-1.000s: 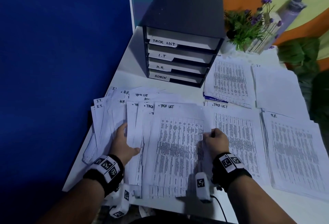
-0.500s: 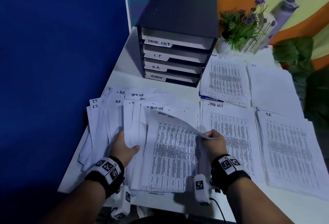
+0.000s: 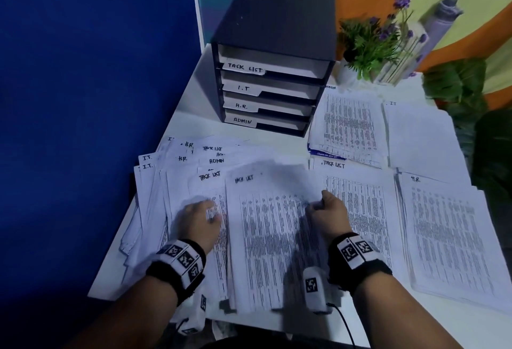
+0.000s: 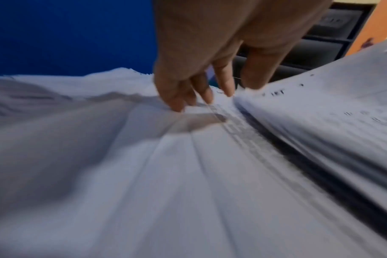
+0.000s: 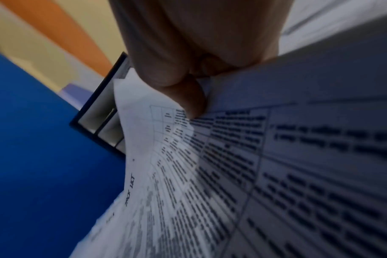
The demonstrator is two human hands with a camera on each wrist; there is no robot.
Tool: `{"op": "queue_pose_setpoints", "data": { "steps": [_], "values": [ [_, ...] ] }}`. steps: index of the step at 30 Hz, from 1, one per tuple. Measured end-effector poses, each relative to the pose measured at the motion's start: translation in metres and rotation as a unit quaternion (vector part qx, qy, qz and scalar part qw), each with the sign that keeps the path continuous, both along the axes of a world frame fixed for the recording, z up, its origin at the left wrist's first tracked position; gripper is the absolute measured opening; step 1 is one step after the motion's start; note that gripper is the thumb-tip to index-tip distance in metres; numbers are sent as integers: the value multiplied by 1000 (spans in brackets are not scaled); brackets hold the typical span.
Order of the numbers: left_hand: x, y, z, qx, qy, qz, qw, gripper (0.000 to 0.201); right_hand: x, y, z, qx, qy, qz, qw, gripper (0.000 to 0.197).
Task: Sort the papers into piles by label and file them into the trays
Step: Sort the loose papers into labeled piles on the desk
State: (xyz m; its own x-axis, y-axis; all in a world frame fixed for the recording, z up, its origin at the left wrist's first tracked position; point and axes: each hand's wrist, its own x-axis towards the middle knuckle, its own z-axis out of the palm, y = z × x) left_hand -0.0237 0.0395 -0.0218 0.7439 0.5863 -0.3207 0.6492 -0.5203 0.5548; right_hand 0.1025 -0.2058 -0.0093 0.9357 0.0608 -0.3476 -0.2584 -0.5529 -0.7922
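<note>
Right hand (image 3: 328, 214) at frame centre pinching a thin printed sheet (image 3: 266, 237) marked "Task List", left hand (image 3: 198, 222) with relaxed fingers (image 4: 226, 82) resting on fanned loose papers (image 3: 166, 188), boxy dark tray unit (image 3: 274, 54) above

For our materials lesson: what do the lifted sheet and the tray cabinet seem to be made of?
Sheet: thin matt white paper; it bends where the right hand pinches it. Tray cabinet: probably dark matt plastic or coated board; flat, dull panels leave it open.

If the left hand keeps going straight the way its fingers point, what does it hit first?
Likely the lifted TASK LIST sheet held by the right hand. The left hand lies on the fanned unsorted papers, fingers aimed at that sheet's left edge; depth is unclear.
</note>
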Motion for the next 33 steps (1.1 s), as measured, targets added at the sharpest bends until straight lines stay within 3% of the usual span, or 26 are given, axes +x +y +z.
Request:
{"op": "queue_pose_setpoints", "data": {
  "steps": [2,7,10,15,19,21,24,33],
  "values": [
    [-5,4,-2,71,70,12,995,58,-4,-2,-5,-13,33,32,999,18],
    [-8,9,-7,-3,46,92,995,80,-22,2,-14,-31,55,61,996,31],
    [-5,15,-7,-55,22,147,987,59,-27,3,-23,-33,68,67,995,30],
    [-4,15,6,-116,22,125,985,17,-22,1,-18,-13,66,54,996,10],
    [-8,11,16,-41,-43,133,989,18,-4,-12,-20,6,47,0,999,6],
    [-10,11,17,-51,-89,146,984,16,2,-17,-19,30,63,-14,997,7],
    [-12,9,17,-72,-146,182,970,32,1,-18,-11,50,76,-12,996,15],
    [-17,19,5,-19,-195,172,965,5,-22,-4,14,174,90,49,979,31]
  ]
}}
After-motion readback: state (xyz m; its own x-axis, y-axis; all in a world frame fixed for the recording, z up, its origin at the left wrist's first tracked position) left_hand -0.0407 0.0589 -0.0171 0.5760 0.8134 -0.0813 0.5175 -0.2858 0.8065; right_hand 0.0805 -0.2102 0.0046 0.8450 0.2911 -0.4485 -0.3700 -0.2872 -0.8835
